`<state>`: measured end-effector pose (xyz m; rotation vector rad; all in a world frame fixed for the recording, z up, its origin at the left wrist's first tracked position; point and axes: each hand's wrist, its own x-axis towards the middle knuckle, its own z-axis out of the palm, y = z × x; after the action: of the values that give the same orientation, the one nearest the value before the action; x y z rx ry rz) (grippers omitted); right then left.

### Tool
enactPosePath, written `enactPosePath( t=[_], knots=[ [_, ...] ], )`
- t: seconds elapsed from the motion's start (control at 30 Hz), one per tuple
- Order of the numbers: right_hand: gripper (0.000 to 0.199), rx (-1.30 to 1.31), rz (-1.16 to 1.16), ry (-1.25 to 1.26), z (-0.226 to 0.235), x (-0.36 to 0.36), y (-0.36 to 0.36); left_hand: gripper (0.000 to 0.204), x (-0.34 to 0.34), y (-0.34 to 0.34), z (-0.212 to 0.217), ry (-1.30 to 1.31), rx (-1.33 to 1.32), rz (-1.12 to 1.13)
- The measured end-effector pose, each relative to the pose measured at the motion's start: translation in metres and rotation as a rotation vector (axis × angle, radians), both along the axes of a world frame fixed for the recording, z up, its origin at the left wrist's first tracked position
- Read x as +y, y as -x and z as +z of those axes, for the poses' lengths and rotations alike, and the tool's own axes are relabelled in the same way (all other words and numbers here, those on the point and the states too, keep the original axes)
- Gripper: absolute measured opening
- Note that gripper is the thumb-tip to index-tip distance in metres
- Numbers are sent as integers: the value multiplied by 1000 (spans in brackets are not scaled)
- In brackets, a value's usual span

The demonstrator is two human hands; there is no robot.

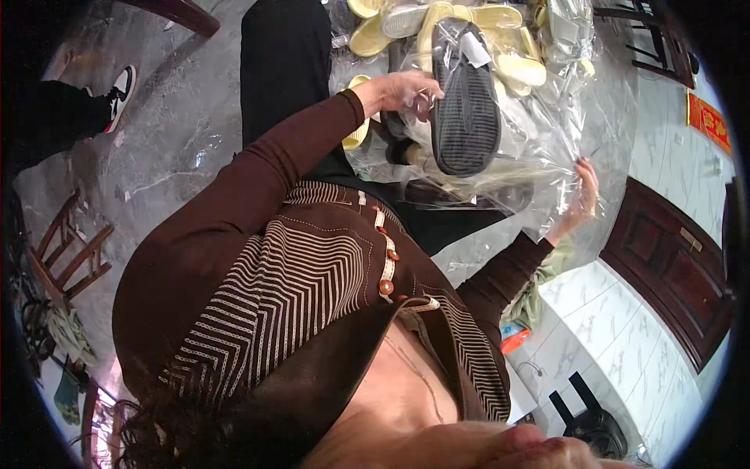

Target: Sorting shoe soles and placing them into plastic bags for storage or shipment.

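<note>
A dark grey slipper [467, 117] with a ribbed sole hangs upright in front of my lap, a white paper label [475, 50] near its upper end. My left hand [408, 92] is closed on the slipper's left edge. Clear plastic film [547, 133] spreads from the slipper to the right; I cannot tell whether the slipper is inside it. My right hand [579, 194] pinches the film's right side, pulling it taut. Behind lie several pale yellow slippers [519, 72], partly hidden by the film and the grey slipper.
More wrapped slippers [570, 31] lie at the far right. A wooden chair [74, 248] stands at the left on the grey floor [183, 133]. Another person's shoe [121, 98] shows at the far left. A dark brown door [664, 270] is at the right.
</note>
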<state>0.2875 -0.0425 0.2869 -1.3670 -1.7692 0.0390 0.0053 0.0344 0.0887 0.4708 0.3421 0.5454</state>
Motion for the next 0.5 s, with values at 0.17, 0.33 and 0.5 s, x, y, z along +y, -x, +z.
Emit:
enactPosePath(
  t=[0.17, 0.33, 0.5],
  knots=[
    [22, -5, -378, 160, 15, -1, -39, 27, 8, 2, 19, -417, 396, 142],
    [30, -375, 25, 190, 41, 32, 25, 41, 14, 1, 13, -839, 698, 238],
    [49, -609, 419, 175, 13, 68, 108, 48, 2, 11, 27, -1129, 963, 336]
  ],
)
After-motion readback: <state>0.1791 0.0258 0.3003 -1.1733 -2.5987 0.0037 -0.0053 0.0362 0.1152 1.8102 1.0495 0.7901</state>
